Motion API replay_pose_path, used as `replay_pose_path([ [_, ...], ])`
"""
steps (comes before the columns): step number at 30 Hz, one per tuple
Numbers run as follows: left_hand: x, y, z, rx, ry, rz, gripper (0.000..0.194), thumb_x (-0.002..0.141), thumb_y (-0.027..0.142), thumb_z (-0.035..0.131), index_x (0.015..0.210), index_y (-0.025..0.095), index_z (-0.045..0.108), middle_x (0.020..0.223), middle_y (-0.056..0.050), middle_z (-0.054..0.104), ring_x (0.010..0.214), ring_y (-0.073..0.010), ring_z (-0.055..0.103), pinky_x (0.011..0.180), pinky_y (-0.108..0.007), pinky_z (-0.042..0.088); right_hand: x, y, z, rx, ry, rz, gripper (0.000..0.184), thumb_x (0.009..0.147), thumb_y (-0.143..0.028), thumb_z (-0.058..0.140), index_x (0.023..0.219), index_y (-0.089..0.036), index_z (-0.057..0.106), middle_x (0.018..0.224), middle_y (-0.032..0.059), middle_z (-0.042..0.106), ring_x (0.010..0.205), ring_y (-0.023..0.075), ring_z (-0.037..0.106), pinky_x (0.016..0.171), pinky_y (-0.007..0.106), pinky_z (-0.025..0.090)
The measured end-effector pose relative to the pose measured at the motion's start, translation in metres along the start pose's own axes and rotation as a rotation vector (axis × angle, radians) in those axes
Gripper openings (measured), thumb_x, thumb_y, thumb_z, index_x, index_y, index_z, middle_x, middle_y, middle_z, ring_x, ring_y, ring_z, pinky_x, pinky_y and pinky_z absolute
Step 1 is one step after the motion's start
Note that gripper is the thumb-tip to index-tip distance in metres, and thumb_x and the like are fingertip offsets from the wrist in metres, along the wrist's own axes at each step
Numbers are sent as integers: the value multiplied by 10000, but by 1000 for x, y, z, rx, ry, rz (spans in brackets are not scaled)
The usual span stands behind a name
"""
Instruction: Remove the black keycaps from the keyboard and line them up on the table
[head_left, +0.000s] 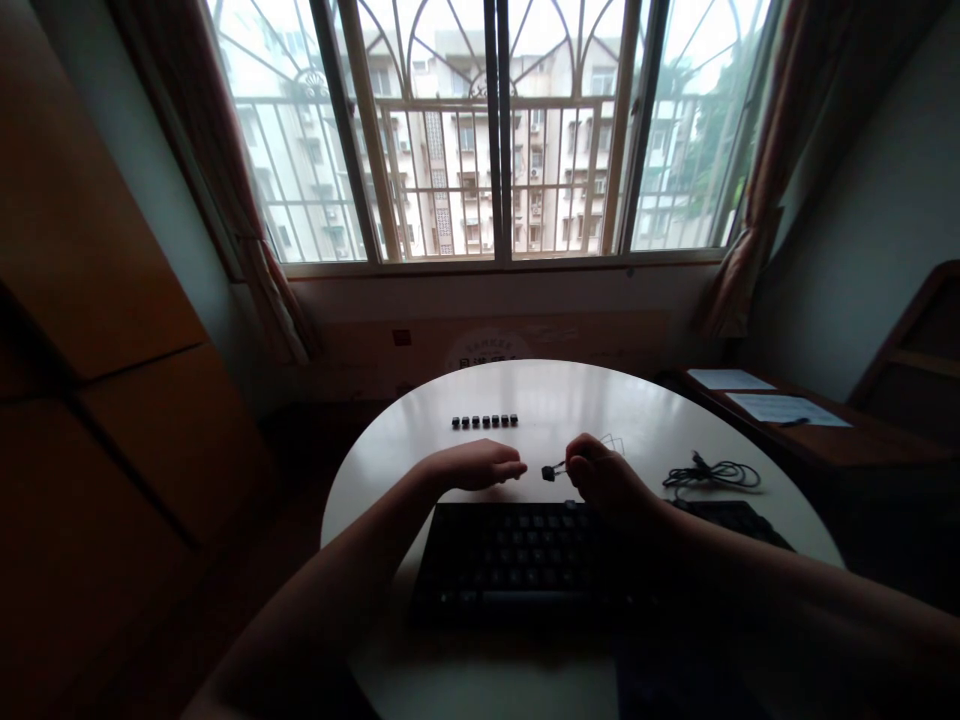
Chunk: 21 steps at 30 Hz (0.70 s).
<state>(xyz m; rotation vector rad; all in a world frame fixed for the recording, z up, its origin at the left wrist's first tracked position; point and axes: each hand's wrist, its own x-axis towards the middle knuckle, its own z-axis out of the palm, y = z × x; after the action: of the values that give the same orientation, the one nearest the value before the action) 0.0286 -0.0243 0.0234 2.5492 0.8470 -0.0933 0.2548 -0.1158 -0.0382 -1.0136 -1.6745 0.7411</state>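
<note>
A black keyboard lies across the near part of the round white table, dark and partly covered by my right forearm. My right hand is closed on a wire keycap puller, whose thin loops stick out on both sides of the fist. At the puller's left end hangs a black keycap, above the keyboard's back edge. My left hand is held to the left of that keycap, apart from it, fingers stretched out and nothing seen in it. Beyond it, several black keycaps stand in a neat row.
A coiled black cable lies on the white table behind the keyboard's right end. To the right, a brown surface bears white paper sheets and a dark pen. Wooden cabinets stand at left, a barred window ahead.
</note>
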Motion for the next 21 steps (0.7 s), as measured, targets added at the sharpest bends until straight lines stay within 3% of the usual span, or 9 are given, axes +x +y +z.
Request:
replay_pose_path([
  [3, 0, 11, 4, -107, 43, 108, 490, 997, 482, 290, 1029, 156, 655, 886, -59, 667, 781, -175, 599, 707, -273, 447, 0, -4, 0, 8, -64, -19, 370, 920, -589, 488, 875, -221, 485, 651, -31, 487, 489, 91, 366, 439, 221, 291],
  [8, 2, 25, 12, -34, 145, 185, 368, 983, 430, 376, 987, 167, 633, 908, -58, 662, 818, -182, 585, 723, -271, 435, -2, -18, -4, -63, -145, -66, 229, 945, -434, 488, 878, -217, 519, 629, -30, 486, 517, 105, 403, 477, 231, 337],
  [11, 5, 26, 15, 11, 211, 184, 340, 993, 391, 355, 970, 167, 610, 911, -64, 654, 834, -185, 575, 735, -272, 428, -2, -23, -5, -203, -58, -182, 124, 932, -293, 487, 851, -217, 543, 728, 8, 548, 595, 130, 465, 546, 263, 395],
  [15, 7, 26, 16, 35, 222, 155, 310, 988, 391, 368, 954, 176, 588, 905, -58, 641, 839, -186, 567, 734, -273, 429, 1, -23, -5, -327, 9, -315, 140, 920, -211, 475, 836, -225, 586, 879, 53, 578, 755, 179, 538, 661, 308, 451],
  [21, 7, 15, 14, -175, 255, 161, 335, 991, 416, 336, 885, 169, 536, 815, -34, 601, 741, -150, 560, 678, -257, 447, 2, -23, -15, -375, 276, -369, 192, 891, -136, 435, 741, -224, 517, 1007, 68, 585, 960, 232, 537, 827, 383, 448],
])
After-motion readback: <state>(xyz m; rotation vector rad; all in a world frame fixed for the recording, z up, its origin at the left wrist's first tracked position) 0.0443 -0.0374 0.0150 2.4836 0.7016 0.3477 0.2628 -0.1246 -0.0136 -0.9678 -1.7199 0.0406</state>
